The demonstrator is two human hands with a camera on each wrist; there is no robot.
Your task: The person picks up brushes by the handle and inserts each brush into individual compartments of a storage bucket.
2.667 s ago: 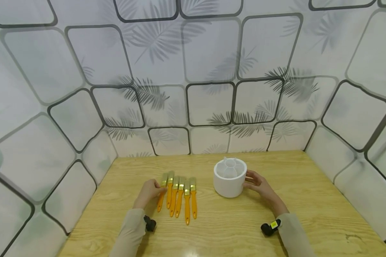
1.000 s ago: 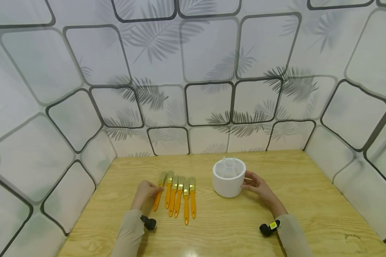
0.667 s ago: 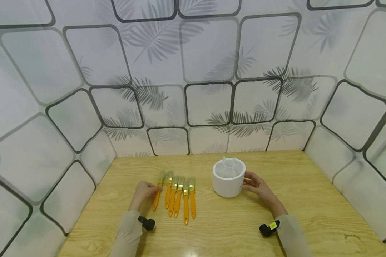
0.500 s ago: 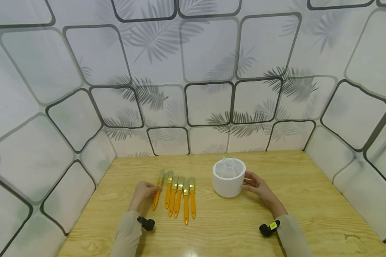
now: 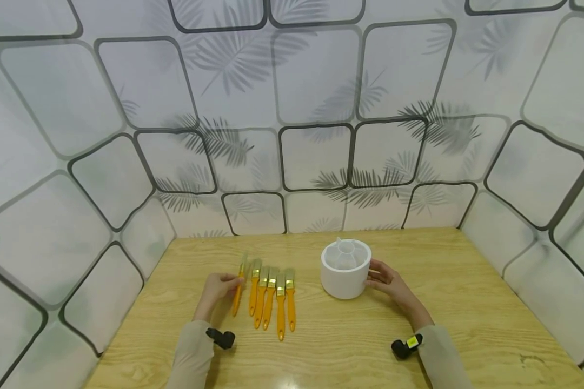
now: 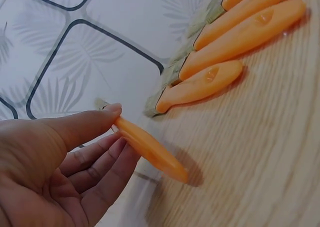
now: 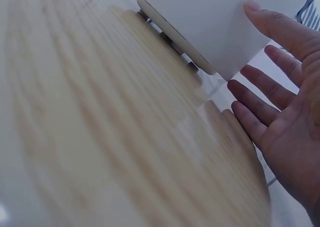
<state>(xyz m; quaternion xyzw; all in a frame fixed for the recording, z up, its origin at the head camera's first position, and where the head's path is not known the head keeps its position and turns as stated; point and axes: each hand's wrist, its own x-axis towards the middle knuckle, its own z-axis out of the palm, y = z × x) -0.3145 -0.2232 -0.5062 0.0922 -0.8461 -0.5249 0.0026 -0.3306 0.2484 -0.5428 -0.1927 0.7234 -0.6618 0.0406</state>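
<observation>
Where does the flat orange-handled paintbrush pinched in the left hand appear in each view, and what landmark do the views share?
Head: left of centre, the flat orange-handled paintbrush in the left hand.
Left wrist: near the middle, orange handle slanting down right.
Right wrist: not in it.
Shared landmark: light wood-grain tabletop.

Leaf-patterned walls (image 5: 316, 75) around wooden tabletop (image 5: 345, 346)

A yellowish wooden table (image 5: 340, 346) with streaked grain stretched back to a whitish rear wall (image 5: 316, 75), printed with rounded grey and black outlines and feathery grey fronds (image 5: 231, 145). Similar outlines covered the left wall (image 5: 48, 227) and right wall (image 5: 537, 170). A small dark curved mark (image 5: 532, 358) showed on the wood toward the right; a glare spot (image 5: 288, 383) gleamed low in the head view.
</observation>
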